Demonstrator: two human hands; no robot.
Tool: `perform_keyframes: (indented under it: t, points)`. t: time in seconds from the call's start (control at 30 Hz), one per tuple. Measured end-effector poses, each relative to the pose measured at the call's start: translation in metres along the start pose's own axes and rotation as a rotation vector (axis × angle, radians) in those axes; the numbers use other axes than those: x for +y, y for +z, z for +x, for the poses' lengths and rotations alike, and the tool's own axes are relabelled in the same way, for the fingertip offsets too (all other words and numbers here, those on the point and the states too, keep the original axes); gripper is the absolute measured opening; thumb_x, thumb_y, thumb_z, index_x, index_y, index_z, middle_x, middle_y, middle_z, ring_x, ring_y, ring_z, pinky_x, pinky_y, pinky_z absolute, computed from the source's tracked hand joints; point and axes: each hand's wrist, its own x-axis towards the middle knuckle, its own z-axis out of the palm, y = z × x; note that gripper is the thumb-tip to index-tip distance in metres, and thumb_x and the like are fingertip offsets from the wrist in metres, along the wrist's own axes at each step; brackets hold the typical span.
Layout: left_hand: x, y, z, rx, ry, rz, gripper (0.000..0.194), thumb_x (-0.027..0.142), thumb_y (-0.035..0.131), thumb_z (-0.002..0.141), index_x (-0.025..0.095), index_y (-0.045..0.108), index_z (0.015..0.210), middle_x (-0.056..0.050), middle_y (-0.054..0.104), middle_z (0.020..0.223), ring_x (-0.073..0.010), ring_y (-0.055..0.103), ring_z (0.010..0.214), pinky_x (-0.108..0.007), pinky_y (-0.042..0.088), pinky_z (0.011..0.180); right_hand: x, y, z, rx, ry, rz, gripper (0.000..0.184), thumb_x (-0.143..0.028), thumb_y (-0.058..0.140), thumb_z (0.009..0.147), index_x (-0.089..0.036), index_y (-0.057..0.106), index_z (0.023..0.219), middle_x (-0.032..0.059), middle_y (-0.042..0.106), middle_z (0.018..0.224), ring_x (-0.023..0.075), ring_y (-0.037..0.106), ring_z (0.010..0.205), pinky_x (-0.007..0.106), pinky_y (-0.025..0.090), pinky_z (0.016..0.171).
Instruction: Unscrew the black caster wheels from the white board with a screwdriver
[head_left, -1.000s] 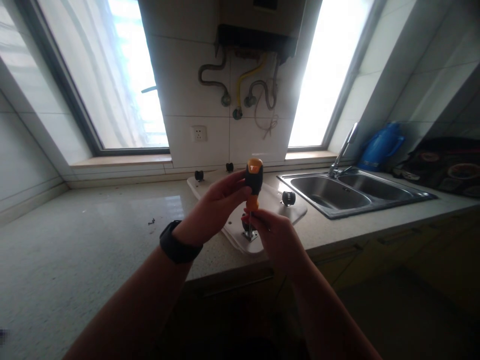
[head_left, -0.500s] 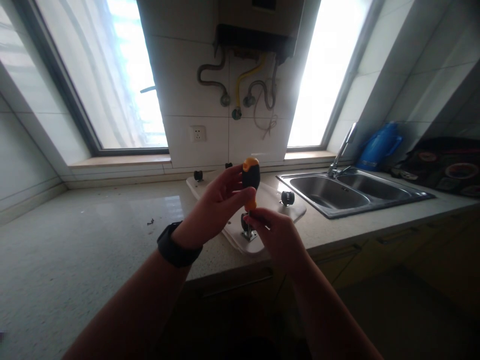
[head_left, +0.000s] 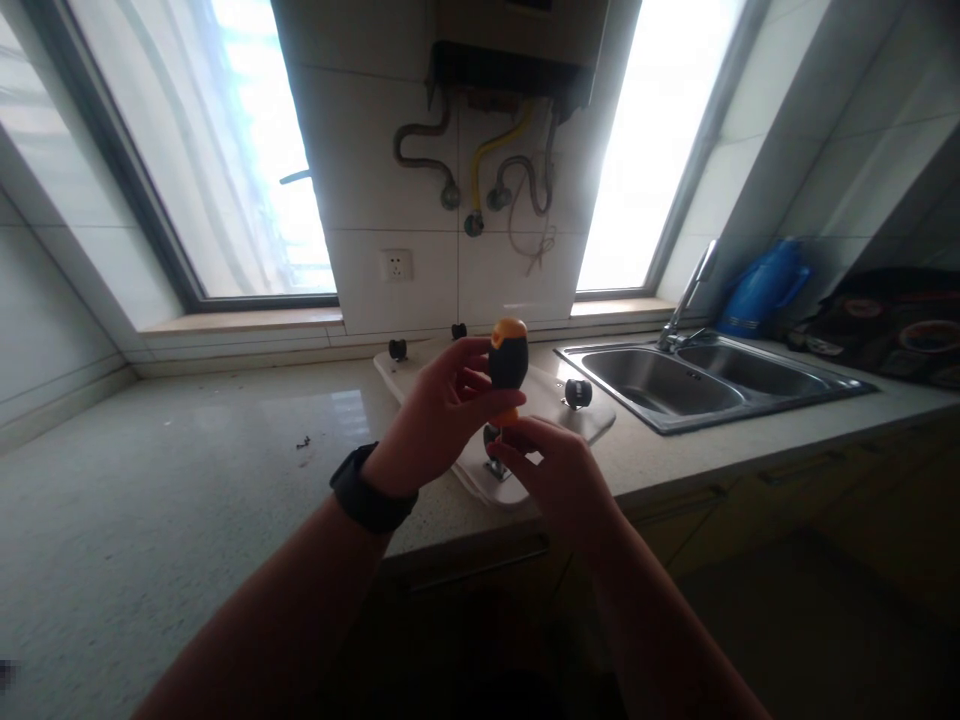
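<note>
My left hand (head_left: 439,415) is wrapped round the handle of a black and orange screwdriver (head_left: 509,362), which stands nearly upright. Thumb and fingers of my right hand (head_left: 559,465) pinch its shaft just below the handle. The tip points down at the metal plate of a black caster (head_left: 492,440) on the near corner of a white board (head_left: 487,488); my fingers partly hide the contact. Other black casters stand on the board: one at the right (head_left: 577,394), one at the far left (head_left: 397,349) and one at the back (head_left: 458,330).
Small dark screws (head_left: 303,441) lie on the speckled countertop (head_left: 187,500) left of the board. To the right is a steel double sink (head_left: 660,380) with a faucet (head_left: 686,300). A blue thermos (head_left: 765,288) and a dark patterned bag (head_left: 892,325) stand behind it.
The screwdriver's handle has shifted slightly right and tilted a little that way. My left hand has moved right with it, while my right hand stays at the shaft.
</note>
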Motion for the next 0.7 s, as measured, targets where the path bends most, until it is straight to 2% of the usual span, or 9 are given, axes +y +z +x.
perform_keyframes:
  t: [0.07,0.13,0.27,0.37,0.43,0.53,0.6,0.7]
  points:
    - [0.001,0.001,-0.001,0.045,-0.003,0.078,0.044,0.024,0.085,0.076,0.02,0.064,0.115,0.0,0.066,0.088,-0.0141,0.063,0.078,-0.026,0.053,0.069,0.002,0.002,-0.001,0.022,0.025,0.038,0.023,-0.029,0.072,0.087,-0.024,0.071,0.11,0.0013,0.074,0.094,0.016,0.07,0.084,0.032,0.057,0.077]
    - [0.002,-0.002,-0.002,0.044,0.009,0.127,0.049,0.028,0.085,0.078,0.021,0.063,0.121,-0.003,0.066,0.096,-0.0162,0.064,0.087,-0.028,0.054,0.074,0.003,0.004,-0.001,0.023,0.036,0.082,0.022,-0.028,0.07,0.089,-0.025,0.07,0.11,0.0012,0.076,0.099,0.0162,0.072,0.09,0.032,0.058,0.081]
    - [0.007,-0.01,-0.003,-0.152,-0.022,-0.008,0.053,0.029,0.072,0.091,0.023,0.052,0.139,-0.01,0.067,0.122,-0.0228,0.065,0.114,-0.034,0.056,0.092,0.001,0.005,-0.002,0.001,0.021,0.07,0.015,-0.025,0.062,0.094,-0.025,0.07,0.107,-0.0002,0.077,0.1,0.0147,0.072,0.092,0.031,0.056,0.082]
    - [0.01,-0.013,-0.002,-0.213,-0.079,-0.096,0.048,0.024,0.064,0.096,0.019,0.049,0.142,-0.012,0.071,0.119,-0.0231,0.068,0.114,-0.037,0.056,0.096,-0.001,0.004,-0.002,-0.005,0.028,0.05,0.016,-0.024,0.058,0.095,-0.025,0.07,0.105,-0.0007,0.077,0.101,0.014,0.071,0.093,0.031,0.055,0.084]
    - [0.009,-0.012,-0.002,-0.172,-0.065,-0.095,0.044,0.022,0.067,0.094,0.017,0.053,0.135,-0.011,0.073,0.114,-0.0229,0.071,0.111,-0.038,0.057,0.096,-0.002,0.003,-0.002,-0.01,0.027,0.049,0.017,-0.026,0.059,0.095,-0.025,0.07,0.107,0.0,0.076,0.102,0.0145,0.071,0.093,0.031,0.055,0.082]
    - [0.003,-0.008,-0.001,-0.102,-0.043,-0.063,0.036,0.021,0.078,0.085,0.018,0.061,0.117,-0.007,0.076,0.105,-0.0222,0.074,0.102,-0.036,0.06,0.09,-0.001,0.002,-0.001,-0.027,-0.002,0.032,0.021,-0.028,0.071,0.087,-0.023,0.07,0.107,0.0023,0.074,0.096,0.0155,0.07,0.083,0.031,0.055,0.074]
    - [-0.001,-0.006,-0.001,-0.039,-0.032,-0.019,0.037,0.021,0.085,0.077,0.019,0.061,0.105,-0.004,0.077,0.097,-0.0197,0.075,0.092,-0.032,0.062,0.082,0.001,0.003,0.0,-0.03,-0.019,0.024,0.019,-0.027,0.076,0.083,-0.021,0.072,0.1,0.0029,0.073,0.092,0.0154,0.068,0.078,0.031,0.055,0.071]
    - [-0.003,-0.004,-0.001,0.036,0.005,0.072,0.042,0.022,0.091,0.069,0.018,0.059,0.096,-0.001,0.074,0.087,-0.0155,0.072,0.077,-0.026,0.059,0.07,0.003,0.004,0.0,-0.01,-0.007,0.036,0.011,-0.024,0.072,0.085,-0.022,0.073,0.097,0.0017,0.074,0.092,0.0148,0.069,0.078,0.031,0.055,0.074]
